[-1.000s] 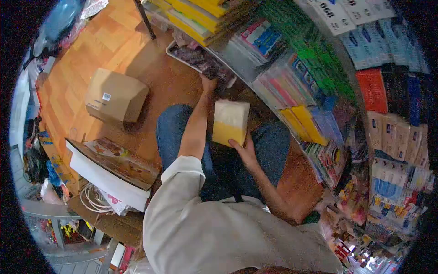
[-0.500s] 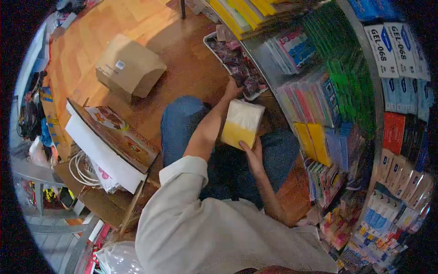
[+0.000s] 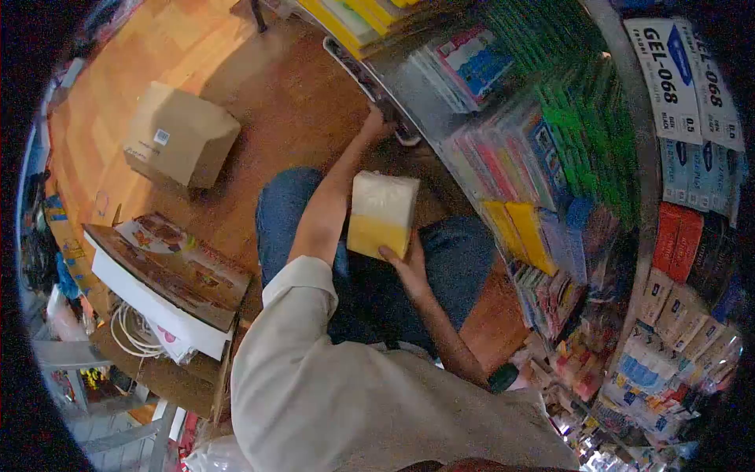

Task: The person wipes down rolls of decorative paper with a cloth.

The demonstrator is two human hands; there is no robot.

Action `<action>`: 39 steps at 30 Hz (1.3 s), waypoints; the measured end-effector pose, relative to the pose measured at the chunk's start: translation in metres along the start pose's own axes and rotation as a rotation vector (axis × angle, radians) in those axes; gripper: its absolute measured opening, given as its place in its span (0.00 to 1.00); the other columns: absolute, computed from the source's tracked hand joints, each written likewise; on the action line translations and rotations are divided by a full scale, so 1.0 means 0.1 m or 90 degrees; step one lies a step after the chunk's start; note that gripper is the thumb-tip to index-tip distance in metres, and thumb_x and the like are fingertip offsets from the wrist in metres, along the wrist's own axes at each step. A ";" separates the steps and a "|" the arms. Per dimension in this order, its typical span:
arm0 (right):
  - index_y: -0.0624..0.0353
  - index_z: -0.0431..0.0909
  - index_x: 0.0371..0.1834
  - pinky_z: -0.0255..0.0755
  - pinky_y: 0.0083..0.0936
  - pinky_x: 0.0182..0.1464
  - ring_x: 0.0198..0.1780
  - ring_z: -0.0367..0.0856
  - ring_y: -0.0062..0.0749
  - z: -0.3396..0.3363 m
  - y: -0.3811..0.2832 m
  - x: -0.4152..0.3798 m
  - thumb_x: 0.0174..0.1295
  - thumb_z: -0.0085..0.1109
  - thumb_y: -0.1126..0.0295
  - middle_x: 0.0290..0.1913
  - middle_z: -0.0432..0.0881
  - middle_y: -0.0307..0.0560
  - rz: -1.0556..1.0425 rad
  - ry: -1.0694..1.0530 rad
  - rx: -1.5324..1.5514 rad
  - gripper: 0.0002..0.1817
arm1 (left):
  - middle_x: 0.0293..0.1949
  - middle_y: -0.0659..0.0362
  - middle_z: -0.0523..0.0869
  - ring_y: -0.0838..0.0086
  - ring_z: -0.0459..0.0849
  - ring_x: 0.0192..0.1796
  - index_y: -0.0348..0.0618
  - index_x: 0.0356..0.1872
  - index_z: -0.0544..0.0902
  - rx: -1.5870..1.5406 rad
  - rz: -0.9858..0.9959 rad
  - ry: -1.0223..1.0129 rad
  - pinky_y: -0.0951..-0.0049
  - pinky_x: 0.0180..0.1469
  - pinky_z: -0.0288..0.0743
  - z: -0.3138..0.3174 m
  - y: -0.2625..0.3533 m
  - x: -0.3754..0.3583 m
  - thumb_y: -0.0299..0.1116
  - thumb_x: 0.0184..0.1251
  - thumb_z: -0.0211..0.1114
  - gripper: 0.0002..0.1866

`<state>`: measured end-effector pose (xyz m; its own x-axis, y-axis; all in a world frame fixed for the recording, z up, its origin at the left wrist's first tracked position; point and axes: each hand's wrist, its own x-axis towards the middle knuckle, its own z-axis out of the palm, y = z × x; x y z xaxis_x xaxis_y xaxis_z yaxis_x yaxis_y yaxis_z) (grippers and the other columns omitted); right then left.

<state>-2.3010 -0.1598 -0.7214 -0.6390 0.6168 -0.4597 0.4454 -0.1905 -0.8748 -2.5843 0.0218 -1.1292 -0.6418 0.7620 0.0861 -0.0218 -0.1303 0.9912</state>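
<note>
My right hand (image 3: 406, 259) is closed on the lower edge of a plastic-wrapped package (image 3: 384, 214), white in its upper half and yellow in its lower half, held above my lap. My left hand (image 3: 379, 124) reaches forward to the side of a light-coloured tray (image 3: 346, 64) at the shelf's edge. Only a narrow strip of that tray shows, the rest being hidden under the shelf. The left fingers are dark and blurred, so their grip cannot be made out.
On the right, a shelf holds green packs (image 3: 586, 141), yellow packs (image 3: 519, 236) and white GEL-068 boxes (image 3: 667, 79). A closed cardboard box (image 3: 181, 138) stands on the wooden floor. An open carton (image 3: 173, 275) with a coiled white cable (image 3: 130, 330) is at my left.
The tray, with its dark wrapped contents showing before, has slid mostly under the shelf, and my left hand has moved forward with it. The package stays in my right hand. The view has shifted.
</note>
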 end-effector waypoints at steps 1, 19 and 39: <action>0.64 0.61 0.63 0.64 0.27 0.60 0.57 0.71 0.31 0.00 -0.01 0.01 0.57 0.64 0.69 0.55 0.73 0.48 0.003 -0.016 0.004 0.32 | 0.62 0.35 0.65 0.50 0.64 0.67 0.20 0.63 0.47 -0.092 0.001 -0.030 0.64 0.69 0.56 -0.02 0.21 0.04 0.42 0.52 0.71 0.50; 0.52 0.58 0.65 0.63 0.41 0.62 0.61 0.69 0.38 0.09 -0.26 0.12 0.59 0.58 0.72 0.59 0.69 0.43 0.049 0.012 0.518 0.30 | 0.54 0.52 0.79 0.64 0.77 0.56 0.41 0.64 0.68 -0.157 -0.097 0.163 0.68 0.57 0.69 -0.70 4.01 -1.38 0.23 0.57 0.60 0.29; 0.49 0.41 0.75 0.64 0.36 0.63 0.70 0.57 0.35 -0.23 -1.34 -0.56 0.64 0.59 0.61 0.70 0.58 0.44 -0.262 -0.016 0.616 0.42 | 0.74 0.48 0.48 0.43 0.43 0.74 0.44 0.70 0.59 0.522 0.376 0.059 0.41 0.70 0.35 0.31 6.41 -2.03 0.37 0.63 0.56 0.33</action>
<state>-2.3100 -0.1510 -0.5751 -0.6455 0.7581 -0.0928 -0.4923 -0.5059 -0.7083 -2.4443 -0.1969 -0.5081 -0.4372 0.6600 0.6110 0.8287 0.0317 0.5588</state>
